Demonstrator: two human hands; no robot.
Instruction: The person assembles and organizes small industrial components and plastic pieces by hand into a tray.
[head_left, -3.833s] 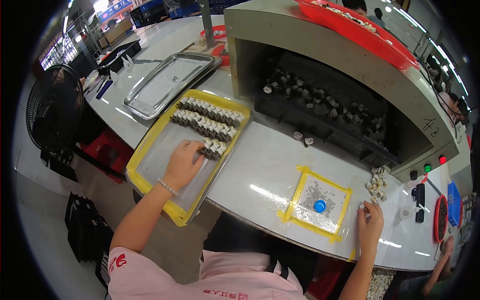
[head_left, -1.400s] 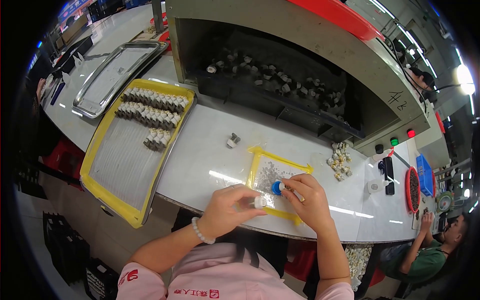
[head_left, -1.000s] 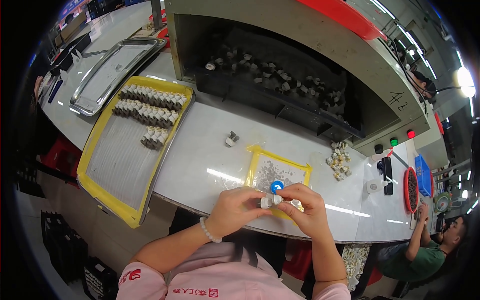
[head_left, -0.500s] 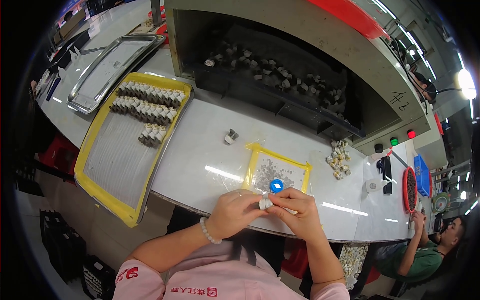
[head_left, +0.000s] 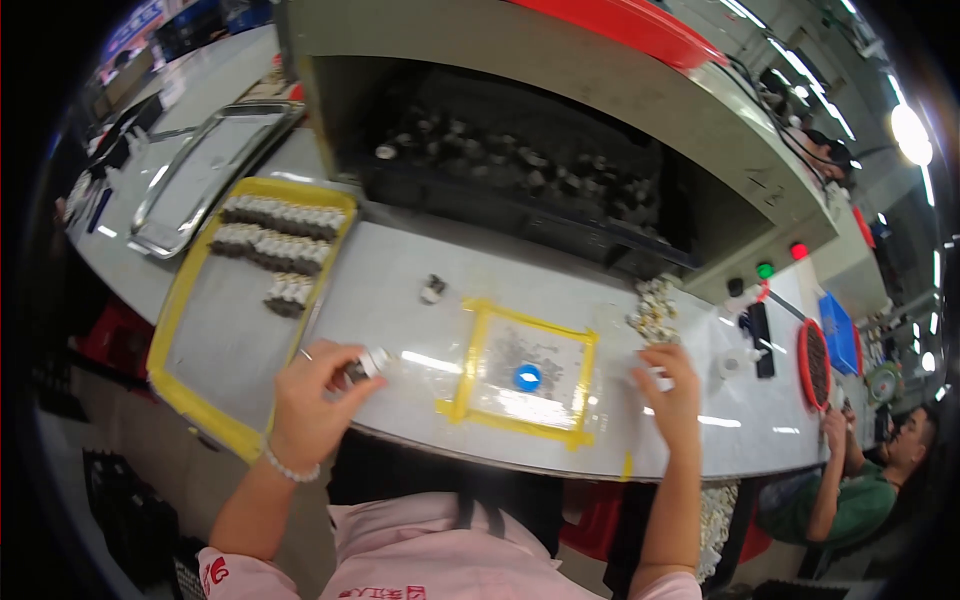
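Far L, a shiny metal tray (head_left: 195, 180) is lying on the white tbl (head_left: 375, 260). Next to it, a yellow-edged tray (head_left: 225, 320) is holding rows of sm. pcs (head_left: 270, 245), white on top & dark below: 2 long rows, 1 short row near its R side. The L hand (head_left: 315, 395) is hovering by that tray's R edge w/ thumb & fingers pinching a white-and-dark pc (head_left: 370, 364). A bead bracelet (head_left: 290, 470) is going round that wrist. A loose pc (head_left: 432, 290) is resting on the tbl btwn the tray & a taped square (head_left: 555, 355). A blue cap (head_left: 528, 377) is sitting on the square w/ grey spots near it. Behind, a big grey machine (head_left: 400, 30) is standing w/ lots of bits in its dark opening.

The R hand (head_left: 675, 395) is hanging R of the square, well apart from the L hand; its fingers are curling round a sm. white bit (head_left: 660, 382), blurry. Just past them, a heap (head_left: 655, 312) is lying. Farther R, a white bottle (head_left: 735, 362), a red bowl (head_left: 815, 365) & a blue bin (head_left: 840, 332) are sitting. Far R, a co-worker (head_left: 870, 505) in green is working near the bowl.
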